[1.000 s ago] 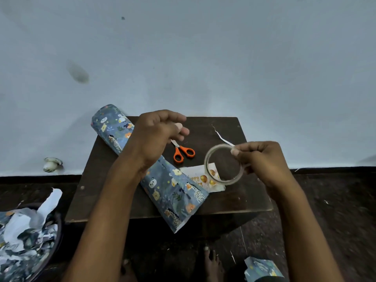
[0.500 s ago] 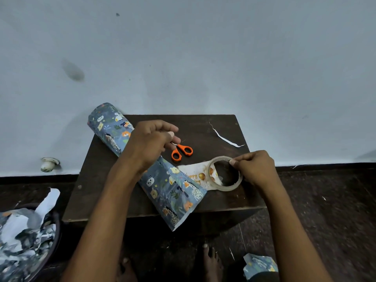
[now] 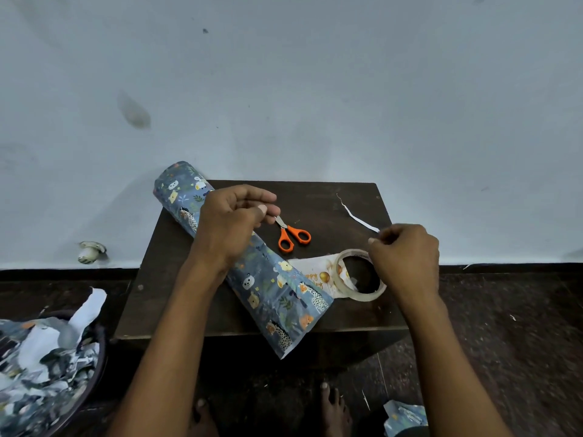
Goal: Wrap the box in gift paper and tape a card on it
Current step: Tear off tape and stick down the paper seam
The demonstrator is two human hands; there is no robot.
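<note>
The box wrapped in blue animal-print gift paper [image 3: 268, 279] lies diagonally across the dark wooden table [image 3: 334, 197]. My left hand [image 3: 230, 225] hovers over its middle, thumb pressed to fingertips as if pinching a small clear piece of tape, barely visible. The white card with gold balloons [image 3: 315, 272] lies on the table beside the box's near end. The clear tape roll [image 3: 347, 279] lies flat on the card. My right hand [image 3: 407, 257] hangs over the roll's right rim, fingers curled, thumb and forefinger together just above it.
Orange-handled scissors [image 3: 293, 238] lie behind the card. A thin white paper strip [image 3: 356, 217] lies at the table's back right. A dark bin of paper scraps [image 3: 44, 357] stands on the floor at left, and a wrapped scrap [image 3: 405, 417] lies by my bare feet.
My right hand lowered the tape roll from the air onto the card, then lifted its fingertips off the rim. The left hand stayed over the box.
</note>
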